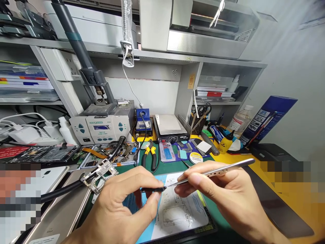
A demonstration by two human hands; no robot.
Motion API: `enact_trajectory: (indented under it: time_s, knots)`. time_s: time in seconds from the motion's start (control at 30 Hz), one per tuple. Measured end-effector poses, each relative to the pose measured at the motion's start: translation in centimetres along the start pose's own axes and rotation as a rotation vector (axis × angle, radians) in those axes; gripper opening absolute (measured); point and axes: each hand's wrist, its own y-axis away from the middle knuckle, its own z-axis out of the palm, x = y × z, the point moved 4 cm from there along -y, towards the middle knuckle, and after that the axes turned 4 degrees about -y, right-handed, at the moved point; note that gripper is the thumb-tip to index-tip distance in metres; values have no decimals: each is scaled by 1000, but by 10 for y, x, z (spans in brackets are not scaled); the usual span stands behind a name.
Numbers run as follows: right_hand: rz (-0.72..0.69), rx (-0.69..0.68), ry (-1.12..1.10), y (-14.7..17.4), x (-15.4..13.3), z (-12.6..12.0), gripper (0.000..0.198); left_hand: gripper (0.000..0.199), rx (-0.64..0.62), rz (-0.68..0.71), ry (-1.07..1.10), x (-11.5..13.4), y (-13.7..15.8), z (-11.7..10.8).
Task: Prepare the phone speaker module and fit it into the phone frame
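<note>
Between thumb and fingers, my left hand [127,203] pinches a small, thin black part [153,189]; its exact kind I cannot make out. My right hand [215,189] holds metal tweezers [228,167] like a pen. Their fine tip points left and meets or nearly meets the right end of the black part. Below both hands lies a white and blue printed sheet [175,210] on the green mat [149,171]. A bare circuit board [101,176] is just left of my left hand.
Behind the hands lie pliers with yellow and black handles [149,156] and a tray of electronic parts [127,156]. A rework station [101,128] and a small hot plate [170,128] stand farther back. A yellow bottle [225,142] is at the right; a black hose [68,188] crosses the left.
</note>
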Motion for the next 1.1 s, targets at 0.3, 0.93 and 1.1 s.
enact_trajectory:
  time_s: [0.3, 0.93, 1.1]
  knots:
    - [2, -60, 70, 3, -1, 0, 11, 28, -8, -3, -3, -2, 0, 2]
    - [-31, -65, 100, 3, -3, 1, 12, 27, -17, -14, 27, -2, 1, 2]
    - [-4, -61, 81, 3, -2, 0, 12, 28, -13, -20, 22, -3, 3, 2]
